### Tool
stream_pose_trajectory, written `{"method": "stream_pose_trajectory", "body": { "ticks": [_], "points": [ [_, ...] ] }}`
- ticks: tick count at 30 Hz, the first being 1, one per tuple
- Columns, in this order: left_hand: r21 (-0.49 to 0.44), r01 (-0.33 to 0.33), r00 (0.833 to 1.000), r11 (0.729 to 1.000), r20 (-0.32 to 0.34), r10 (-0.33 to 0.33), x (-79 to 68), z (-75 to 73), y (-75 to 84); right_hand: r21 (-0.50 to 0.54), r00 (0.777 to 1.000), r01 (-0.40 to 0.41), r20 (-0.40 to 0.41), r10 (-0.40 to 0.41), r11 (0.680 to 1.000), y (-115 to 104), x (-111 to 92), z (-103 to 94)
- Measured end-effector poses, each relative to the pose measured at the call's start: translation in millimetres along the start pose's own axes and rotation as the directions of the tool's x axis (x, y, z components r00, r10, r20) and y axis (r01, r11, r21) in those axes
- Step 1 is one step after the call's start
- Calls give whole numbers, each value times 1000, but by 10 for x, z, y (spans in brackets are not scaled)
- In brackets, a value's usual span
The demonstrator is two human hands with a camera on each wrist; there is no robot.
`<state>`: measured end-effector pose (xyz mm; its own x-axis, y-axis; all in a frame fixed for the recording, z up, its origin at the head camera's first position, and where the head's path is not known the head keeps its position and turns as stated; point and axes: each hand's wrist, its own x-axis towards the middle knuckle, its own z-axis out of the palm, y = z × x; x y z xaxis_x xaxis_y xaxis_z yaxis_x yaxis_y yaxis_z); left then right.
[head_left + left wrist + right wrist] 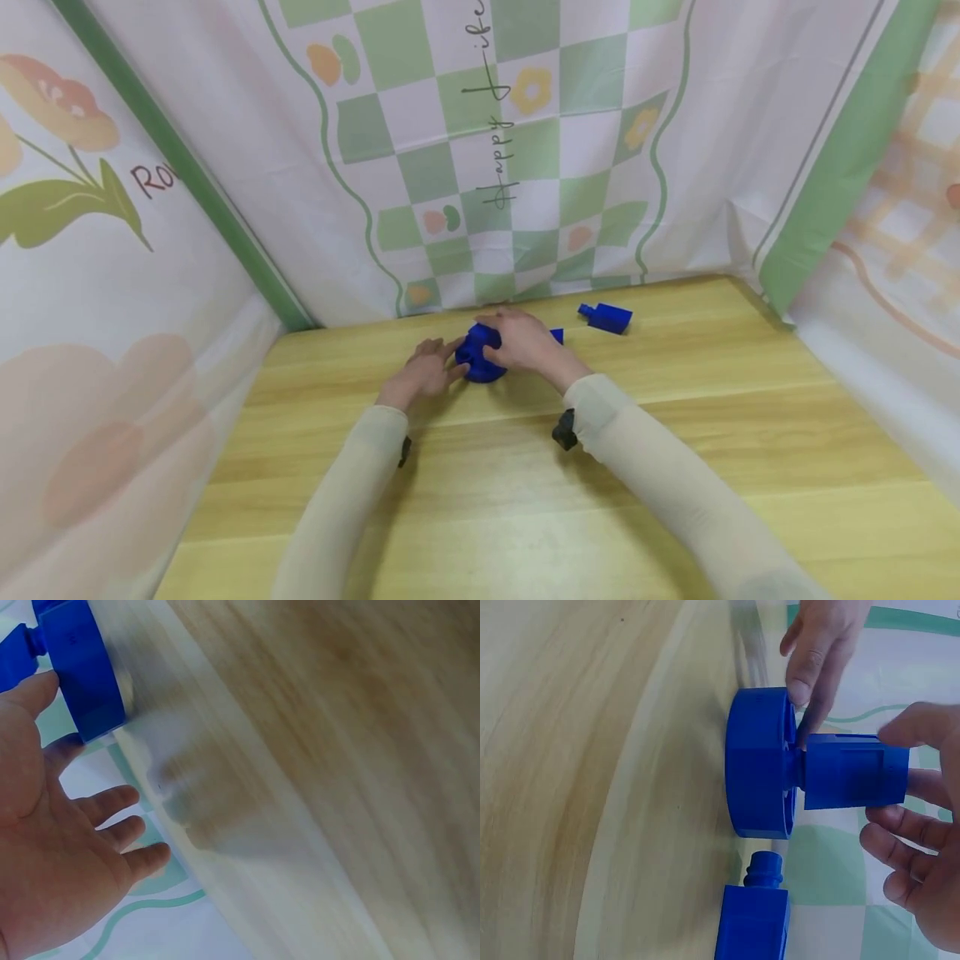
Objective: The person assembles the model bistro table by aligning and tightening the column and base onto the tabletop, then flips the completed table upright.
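A blue round base (483,369) with open slots on its upper face lies flat on the table. Its thick side wall (757,765) shows in the right wrist view. My right hand (525,340) pinches a blue rectangular block (855,771) by its upper end, thumb on one side and fingers on the other. The block stands upright, its narrow neck at the middle of the base; how deep it sits is hidden. My left hand (426,373) touches the base's rim from the left with thumb and forefinger, its other fingers (112,802) spread and straight.
A blue block with a ribbed neck (606,317) lies at the back right of the wooden table (480,517). Another blue block (557,335) is partly hidden behind my right hand. Patterned cloth (510,150) hangs along the table's back edge and both sides.
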<state>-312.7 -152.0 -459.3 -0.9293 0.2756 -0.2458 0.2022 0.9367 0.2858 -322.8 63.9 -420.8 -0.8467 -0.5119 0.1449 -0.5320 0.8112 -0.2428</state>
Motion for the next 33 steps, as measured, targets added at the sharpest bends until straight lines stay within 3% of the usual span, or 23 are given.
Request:
{"method": "stream_pose_trajectory", "body": {
  "ticks": [8,13,17,20,25,29,33],
  "points": [
    [-14,-5,1000,1000,-21,5,12,19,-9,69,988,-139,-51,143,988,-6,23,-21],
    [-10,-10,1000,1000,-25,10,14,9,-13,120,988,-119,-81,130,986,-9,24,-17],
    [-10,-9,1000,1000,-15,8,8,12,-13,45,991,-93,-96,97,995,13,4,-2],
    [-12,3,1000,1000,-4,-3,5,21,-15,-17,996,-64,-59,63,998,34,-15,-22],
    [-8,15,1000,1000,-4,-15,13,30,-16,-12,997,-59,38,60,998,60,-34,-99],
    [-2,3,1000,1000,-5,-3,12,25,-13,15,995,-102,18,102,995,57,-46,-113],
    [-12,2,1000,1000,-5,-2,0,13,-3,40,998,-53,15,53,998,45,-69,-118]
  ]
}}
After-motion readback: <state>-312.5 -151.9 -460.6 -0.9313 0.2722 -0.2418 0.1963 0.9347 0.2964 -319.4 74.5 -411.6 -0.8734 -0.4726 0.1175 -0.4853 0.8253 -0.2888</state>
